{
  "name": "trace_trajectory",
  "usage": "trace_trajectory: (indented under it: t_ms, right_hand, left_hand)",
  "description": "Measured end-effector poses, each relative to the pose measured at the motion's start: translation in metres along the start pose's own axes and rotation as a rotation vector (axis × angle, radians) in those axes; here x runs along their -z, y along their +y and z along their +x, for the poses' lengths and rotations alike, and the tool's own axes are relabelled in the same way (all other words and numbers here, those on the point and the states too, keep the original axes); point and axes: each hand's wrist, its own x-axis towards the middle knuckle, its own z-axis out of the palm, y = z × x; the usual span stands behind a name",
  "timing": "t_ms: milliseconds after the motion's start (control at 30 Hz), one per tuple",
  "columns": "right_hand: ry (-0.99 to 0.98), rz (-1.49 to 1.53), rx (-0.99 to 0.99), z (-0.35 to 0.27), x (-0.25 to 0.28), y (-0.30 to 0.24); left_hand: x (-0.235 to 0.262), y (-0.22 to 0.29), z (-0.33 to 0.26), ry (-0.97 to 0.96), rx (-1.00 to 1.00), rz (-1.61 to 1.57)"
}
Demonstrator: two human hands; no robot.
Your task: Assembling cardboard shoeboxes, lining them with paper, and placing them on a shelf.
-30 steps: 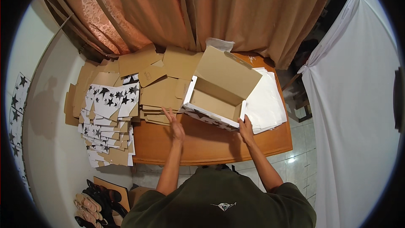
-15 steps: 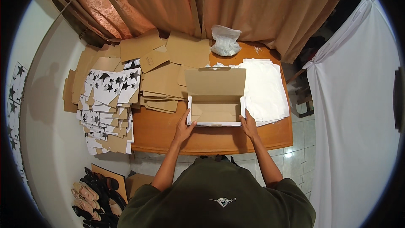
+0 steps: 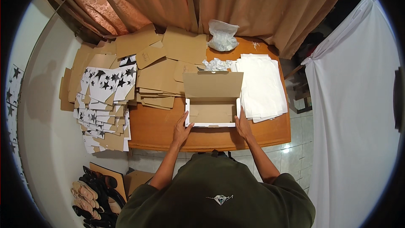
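Observation:
A shallow cardboard box (image 3: 213,85), brown inside with white outer edges, stands in front of me at the middle of the wooden table (image 3: 154,128). Its lid is raised at the far side, and nothing shows inside it. My left hand (image 3: 182,130) grips the near left corner, thumb on the front edge. On the opposite side, my right hand (image 3: 244,126) is closed around the near right corner. Just behind the lid lies a small heap of silvery-white packets (image 3: 217,64), partly covered by it.
White sheets (image 3: 259,86) are stacked to the right. Flat brown cardboard pieces (image 3: 162,76) and star-printed cardboard (image 3: 105,84) pile up on the left. A clear plastic bag (image 3: 223,36) sits at the back by the curtain (image 3: 249,4). Shoes (image 3: 97,194) stand at lower left.
The box has come slightly lower and nearer to me, in both hands. More of the packet heap shows behind its lid. The whole view has shifted a little.

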Motion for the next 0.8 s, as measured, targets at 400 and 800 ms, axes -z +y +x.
trace_trajectory:
  t_ms: [400, 800]
  right_hand:
    - [-0.103, -0.037, -0.080, -0.007, -0.004, -0.030]
    - [-0.136, -0.064, -0.111, -0.007, -0.031, -0.053]
  left_hand:
    - [0.013, -0.013, -0.011, 0.008, 0.136, -0.146]
    - [0.042, -0.030, -0.014, -0.001, 0.151, -0.162]
